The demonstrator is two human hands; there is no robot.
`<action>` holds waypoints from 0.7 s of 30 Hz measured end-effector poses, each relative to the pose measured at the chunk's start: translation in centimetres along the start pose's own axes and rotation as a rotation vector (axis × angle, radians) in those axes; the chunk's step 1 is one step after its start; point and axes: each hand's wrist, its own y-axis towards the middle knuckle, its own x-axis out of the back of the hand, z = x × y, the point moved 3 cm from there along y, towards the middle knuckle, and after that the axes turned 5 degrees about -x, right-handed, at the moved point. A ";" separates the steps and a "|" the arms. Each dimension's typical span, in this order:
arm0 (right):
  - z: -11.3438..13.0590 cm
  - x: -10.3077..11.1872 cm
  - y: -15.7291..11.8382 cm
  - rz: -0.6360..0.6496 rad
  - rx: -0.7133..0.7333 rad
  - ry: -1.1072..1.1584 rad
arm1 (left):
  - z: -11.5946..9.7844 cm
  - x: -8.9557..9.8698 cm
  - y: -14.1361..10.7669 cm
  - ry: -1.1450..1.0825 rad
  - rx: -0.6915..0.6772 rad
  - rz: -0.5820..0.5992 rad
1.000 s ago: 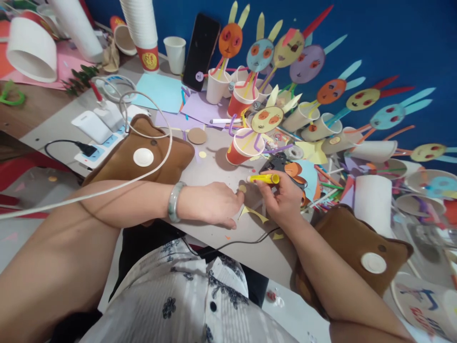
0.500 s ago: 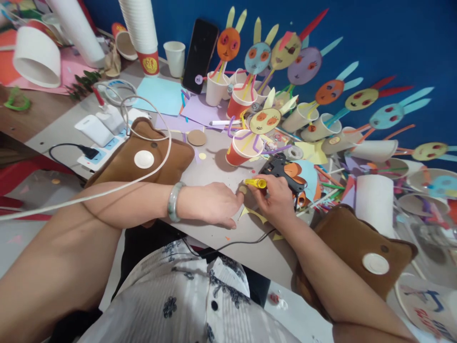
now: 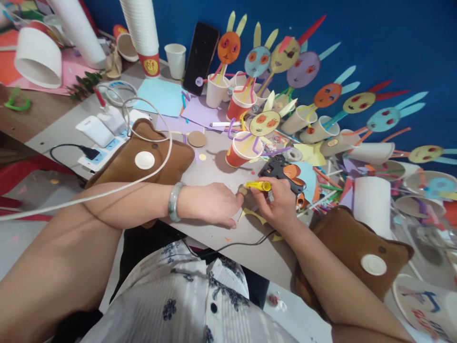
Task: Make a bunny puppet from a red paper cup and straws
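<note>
My right hand (image 3: pixel 280 202) is closed round a yellow marker (image 3: pixel 258 186), whose tip end points left at a small pale yellowish disc (image 3: pixel 243 190) on the table. My left hand (image 3: pixel 212 205) lies palm down, its thumb apart from the fingers, and a fingertip touches the edge of that disc. Whether the marker's tip touches the disc I cannot tell. Just beyond my hands stands a red and white paper cup (image 3: pixel 237 155) with a yellow paper rabbit face (image 3: pixel 264 123) and purple pipe-cleaner limbs. A yellow paper scrap (image 3: pixel 254 217) lies between my hands, nearer to me.
Behind stand several paper cups with rabbit faces, a phone (image 3: pixel 201 58) and a cup stack (image 3: pixel 141 38). A white cable (image 3: pixel 107 193) crosses above my left forearm. Brown cushion-like pouches (image 3: pixel 167 157) flank the work area, and a black device (image 3: pixel 276 167) lies beyond my right hand.
The marker's back end has swung slightly to the right and down in my right hand. My left hand keeps its place at the small disc. The view has shifted a little.
</note>
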 end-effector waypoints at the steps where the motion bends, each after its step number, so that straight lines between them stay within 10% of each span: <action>1: 0.0 0.0 0.0 0.013 0.003 0.013 | 0.0 0.0 0.0 -0.003 -0.003 0.000; 21: 0.5 0.8 0.2 -0.100 0.029 -0.013 | 0.1 0.1 -0.1 -0.008 0.010 0.017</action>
